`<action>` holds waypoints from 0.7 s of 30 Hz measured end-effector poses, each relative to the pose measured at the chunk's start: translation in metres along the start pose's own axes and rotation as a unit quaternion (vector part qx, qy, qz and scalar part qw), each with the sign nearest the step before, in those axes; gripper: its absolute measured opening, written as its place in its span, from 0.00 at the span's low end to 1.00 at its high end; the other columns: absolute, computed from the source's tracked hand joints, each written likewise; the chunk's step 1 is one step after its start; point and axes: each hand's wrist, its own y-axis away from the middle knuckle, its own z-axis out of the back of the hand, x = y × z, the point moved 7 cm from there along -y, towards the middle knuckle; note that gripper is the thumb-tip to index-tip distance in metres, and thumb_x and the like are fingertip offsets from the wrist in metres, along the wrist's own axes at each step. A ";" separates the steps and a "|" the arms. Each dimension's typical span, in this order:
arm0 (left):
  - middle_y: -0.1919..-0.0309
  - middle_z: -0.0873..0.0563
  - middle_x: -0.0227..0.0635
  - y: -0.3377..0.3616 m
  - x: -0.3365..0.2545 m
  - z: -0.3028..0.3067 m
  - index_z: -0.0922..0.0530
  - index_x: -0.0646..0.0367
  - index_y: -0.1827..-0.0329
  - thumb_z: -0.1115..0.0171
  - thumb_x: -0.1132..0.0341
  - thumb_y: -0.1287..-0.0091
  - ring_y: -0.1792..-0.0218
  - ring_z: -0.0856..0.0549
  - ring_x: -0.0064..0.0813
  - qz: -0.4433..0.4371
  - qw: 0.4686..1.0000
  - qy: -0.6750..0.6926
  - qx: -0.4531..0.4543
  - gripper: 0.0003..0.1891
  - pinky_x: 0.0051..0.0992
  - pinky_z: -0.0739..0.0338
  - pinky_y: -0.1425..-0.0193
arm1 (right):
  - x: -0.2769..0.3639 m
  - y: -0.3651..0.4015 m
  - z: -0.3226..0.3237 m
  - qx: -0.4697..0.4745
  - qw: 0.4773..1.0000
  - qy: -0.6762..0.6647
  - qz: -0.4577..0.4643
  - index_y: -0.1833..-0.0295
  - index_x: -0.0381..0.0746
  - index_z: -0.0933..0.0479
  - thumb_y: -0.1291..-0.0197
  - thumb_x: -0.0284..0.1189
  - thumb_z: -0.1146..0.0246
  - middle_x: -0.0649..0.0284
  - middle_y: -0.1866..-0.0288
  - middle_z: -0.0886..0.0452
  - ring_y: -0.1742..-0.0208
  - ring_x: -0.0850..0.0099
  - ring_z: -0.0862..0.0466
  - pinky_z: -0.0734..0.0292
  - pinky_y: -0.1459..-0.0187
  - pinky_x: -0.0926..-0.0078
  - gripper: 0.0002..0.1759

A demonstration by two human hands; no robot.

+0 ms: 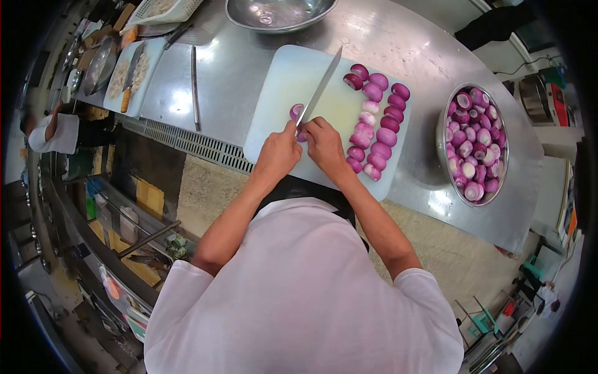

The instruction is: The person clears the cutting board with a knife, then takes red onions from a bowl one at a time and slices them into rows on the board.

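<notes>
The left hand [278,151] is closed around the grip end of a knife [322,83]; the handle itself is hidden in the fist. The right hand [325,144] is just beside it, fingers bent and bunched near the base of the blade; whether they pinch anything cannot be told. A piece of purple onion [302,136] shows between the two hands, partly covered by them. Another onion piece [296,111] lies just beyond the left hand, on the left side of the blade and nearer to that hand than to the right. The blade's long axis runs away from the person and slants rightward, its tip pointing to the far side of the white cutting board [265,124].

Further right on the board, peeled onions [384,136] stand in two long lines running away from the person, nearer the right hand. Past the board, well to the right on the metal desk [430,149], is a metal bowl [441,146] full of onions. A thin rod [195,88] lies left of the board, and a wide basin [280,28] sits beyond it.
</notes>
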 end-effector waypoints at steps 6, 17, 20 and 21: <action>0.79 0.20 0.51 0.012 -0.006 0.008 0.32 0.65 0.54 0.41 0.75 0.39 0.72 0.18 0.58 0.039 0.999 -0.009 0.034 0.13 0.48 0.28 0.67 | 0.000 0.002 0.003 -0.018 0.999 -0.031 0.007 0.63 0.33 0.23 0.43 0.17 0.44 0.50 0.64 0.23 0.61 0.49 0.20 0.23 0.59 0.54 0.05; 0.74 0.17 0.56 0.004 -0.009 -0.012 0.29 0.70 0.53 0.42 0.76 0.41 0.66 0.16 0.61 0.020 0.999 -0.023 0.026 0.13 0.52 0.24 0.61 | -0.004 0.007 0.007 -0.029 0.998 -0.051 0.005 0.64 0.31 0.23 0.45 0.15 0.42 0.48 0.64 0.22 0.61 0.47 0.20 0.23 0.59 0.54 0.04; 0.74 0.16 0.55 -0.007 -0.010 -0.002 0.28 0.68 0.52 0.41 0.75 0.41 0.66 0.16 0.60 0.001 1.000 0.008 0.017 0.14 0.51 0.23 0.62 | -0.006 0.006 0.008 -0.017 0.999 -0.040 0.009 0.64 0.31 0.23 0.45 0.15 0.42 0.49 0.64 0.22 0.61 0.47 0.19 0.22 0.58 0.55 0.04; 0.74 0.16 0.55 -0.005 -0.011 0.006 0.28 0.68 0.52 0.41 0.75 0.41 0.66 0.16 0.60 0.001 1.000 0.007 0.014 0.14 0.51 0.23 0.62 | -0.006 0.005 0.009 -0.017 0.999 -0.040 0.012 0.64 0.31 0.23 0.45 0.15 0.42 0.49 0.64 0.22 0.61 0.47 0.19 0.22 0.58 0.55 0.04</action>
